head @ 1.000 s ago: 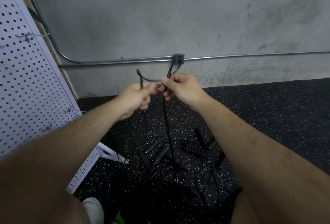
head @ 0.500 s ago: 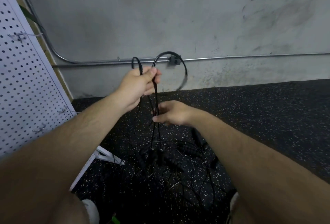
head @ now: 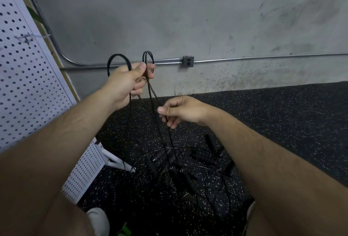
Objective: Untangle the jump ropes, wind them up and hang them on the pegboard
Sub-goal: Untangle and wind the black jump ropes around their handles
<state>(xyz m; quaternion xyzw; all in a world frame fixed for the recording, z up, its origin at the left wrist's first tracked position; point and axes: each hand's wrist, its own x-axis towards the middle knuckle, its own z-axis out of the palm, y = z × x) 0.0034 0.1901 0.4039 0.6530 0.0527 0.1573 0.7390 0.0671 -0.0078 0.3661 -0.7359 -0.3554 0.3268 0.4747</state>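
My left hand point(head: 128, 83) is raised and grips a black jump rope cord point(head: 115, 58), with two loops standing up above the fist. Strands hang down from it toward the floor. Lower and to the right, my right hand point(head: 178, 110) pinches the hanging strands between thumb and fingers. Below both hands lies a tangled pile of jump ropes point(head: 190, 166) with several black ribbed handles and thin cords on the speckled floor. The white pegboard point(head: 24, 77) stands at the left with a metal hook point(head: 25, 38) on it.
A grey concrete wall is straight ahead, with a metal conduit and an outlet box point(head: 188, 61) low on it. The pegboard's white foot point(head: 113, 158) rests on the black rubber floor next to the pile. My shoe point(head: 98, 218) shows at the bottom.
The hands were together at chest height; then the left rose with loops of cord and the right dropped down along the strands. A second loop now stands above the left fist.
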